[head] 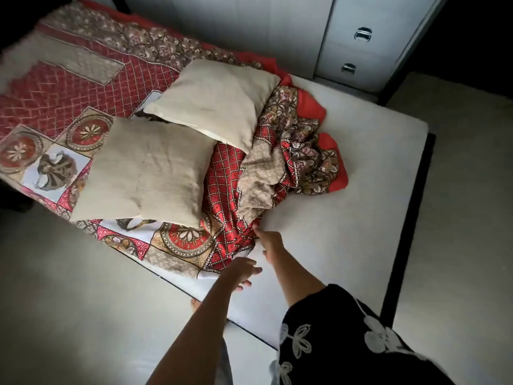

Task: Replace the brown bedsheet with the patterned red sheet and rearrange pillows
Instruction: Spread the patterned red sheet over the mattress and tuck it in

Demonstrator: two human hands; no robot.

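We see the patterned red sheet point(91, 87) spread over the far part of the bed, bunched into a heap mid-bed, with bare white mattress point(347, 218) on the near part. Two beige pillows point(211, 101) lie on the sheet, one overlapping the other, just beside the heap. Our right hand point(270, 240) reaches to the sheet's near edge, fingertips at the fabric, can't tell if it pinches; left hand point(243, 272) hovers just beside, fingers loosely spread, holding nothing.

No readable text, labels, brands or numbers anywhere in view.
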